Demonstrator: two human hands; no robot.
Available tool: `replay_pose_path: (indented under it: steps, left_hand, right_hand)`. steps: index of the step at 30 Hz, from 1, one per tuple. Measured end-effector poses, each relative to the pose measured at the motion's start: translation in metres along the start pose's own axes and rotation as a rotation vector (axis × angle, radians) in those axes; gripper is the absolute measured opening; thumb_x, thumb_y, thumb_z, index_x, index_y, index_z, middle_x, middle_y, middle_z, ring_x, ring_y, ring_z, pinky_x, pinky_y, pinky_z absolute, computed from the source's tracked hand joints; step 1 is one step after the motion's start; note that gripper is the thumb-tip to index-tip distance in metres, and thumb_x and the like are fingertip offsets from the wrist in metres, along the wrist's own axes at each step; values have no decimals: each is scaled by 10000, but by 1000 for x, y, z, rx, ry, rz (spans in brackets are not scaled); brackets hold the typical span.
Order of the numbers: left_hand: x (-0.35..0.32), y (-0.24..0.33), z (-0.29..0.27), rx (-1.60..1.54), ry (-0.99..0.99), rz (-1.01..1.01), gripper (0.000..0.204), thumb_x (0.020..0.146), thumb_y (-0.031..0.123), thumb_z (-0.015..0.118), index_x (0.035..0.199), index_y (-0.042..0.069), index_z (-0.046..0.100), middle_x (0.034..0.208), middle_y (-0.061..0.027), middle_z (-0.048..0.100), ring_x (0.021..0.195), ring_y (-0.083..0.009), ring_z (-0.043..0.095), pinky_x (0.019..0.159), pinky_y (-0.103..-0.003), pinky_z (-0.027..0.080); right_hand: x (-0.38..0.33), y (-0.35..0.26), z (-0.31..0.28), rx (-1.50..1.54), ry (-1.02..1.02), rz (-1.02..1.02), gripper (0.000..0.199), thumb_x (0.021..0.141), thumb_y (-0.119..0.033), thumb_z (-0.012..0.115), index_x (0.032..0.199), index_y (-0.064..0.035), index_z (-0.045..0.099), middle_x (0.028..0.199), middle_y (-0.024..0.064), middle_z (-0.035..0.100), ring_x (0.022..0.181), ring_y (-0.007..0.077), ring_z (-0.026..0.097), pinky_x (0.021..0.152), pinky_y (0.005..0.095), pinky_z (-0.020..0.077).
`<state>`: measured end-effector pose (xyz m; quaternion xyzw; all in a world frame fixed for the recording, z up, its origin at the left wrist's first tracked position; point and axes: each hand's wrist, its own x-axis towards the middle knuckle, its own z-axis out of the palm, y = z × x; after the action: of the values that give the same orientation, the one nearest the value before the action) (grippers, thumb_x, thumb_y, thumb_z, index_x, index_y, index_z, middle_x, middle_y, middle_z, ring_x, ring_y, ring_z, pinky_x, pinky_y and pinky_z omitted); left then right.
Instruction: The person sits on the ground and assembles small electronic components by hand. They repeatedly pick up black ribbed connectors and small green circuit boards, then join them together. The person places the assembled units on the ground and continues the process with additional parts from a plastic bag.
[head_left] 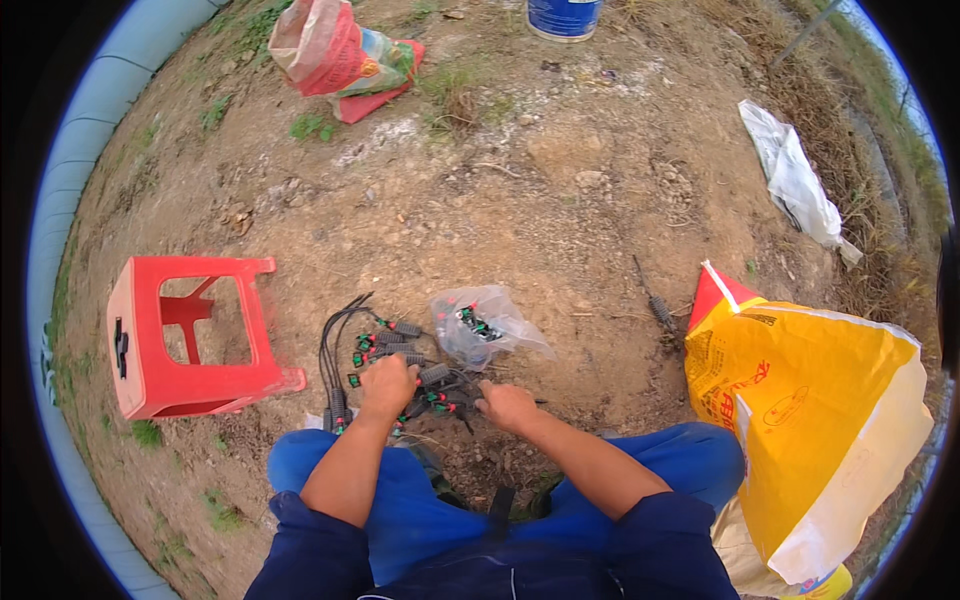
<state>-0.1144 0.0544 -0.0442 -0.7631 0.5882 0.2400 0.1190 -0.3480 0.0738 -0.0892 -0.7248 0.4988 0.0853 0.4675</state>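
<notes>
Two hands: both reach down into a pile of small black parts [425, 385] with green and red bits, on the dirt.
Stool: a red stool [185, 340] lies on its side, far left.
Left hand [388, 385]: curled shut on some parts in the pile.
Clear bag [480, 325]: just behind the pile, more parts inside.
Right hand [507, 405]: fingers bent, touching the pile; I cannot tell if it grips.
Yellow sack [810, 410]: stands at the right.

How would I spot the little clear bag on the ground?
Start at the red plastic stool lying on its side on the dirt. Look right, past the pile of black fittings, just ahead of the right hand. The clear plastic bag is the only see-through, crinkled thing there.
</notes>
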Motion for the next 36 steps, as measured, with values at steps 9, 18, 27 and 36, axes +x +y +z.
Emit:
replay_pose_path:
  steps: [9,18,27,36]
  left_hand:
    - [-12,66,-9,-187,-100,293,314,867,325,675,813,16,693,804,-204,695,809,-387,679,721,-502,531]
    - [-14,77,9,-302,-275,348,255,854,286,691,890,35,722,839,-185,714,823,-373,686,744,-483,530]
    - [3,106,-10,-721,-321,259,337,949,298,641,1061,-18,678,837,-95,700,700,-148,647,647,-320,540]
    - [15,135,-66,-1421,-297,136,476,1039,409,492,1285,1,510,815,-38,569,518,-91,516,421,-255,433]
  right_hand:
    - [-7,134,-107,-195,599,423,304,904,-340,581,879,-56,687,873,204,713,793,393,703,725,503,562]
    - [-18,255,-167,-475,621,783,233,869,-187,631,1077,-84,605,1154,132,614,1150,306,577,919,452,500]
    - [-2,175,-203,-88,663,384,412,789,-261,667,1091,-5,552,1089,233,618,1020,408,623,880,484,507]
    - [-76,-2,-194,3,236,-227,379,746,-212,670,1055,-5,594,914,222,621,909,407,616,811,469,501]
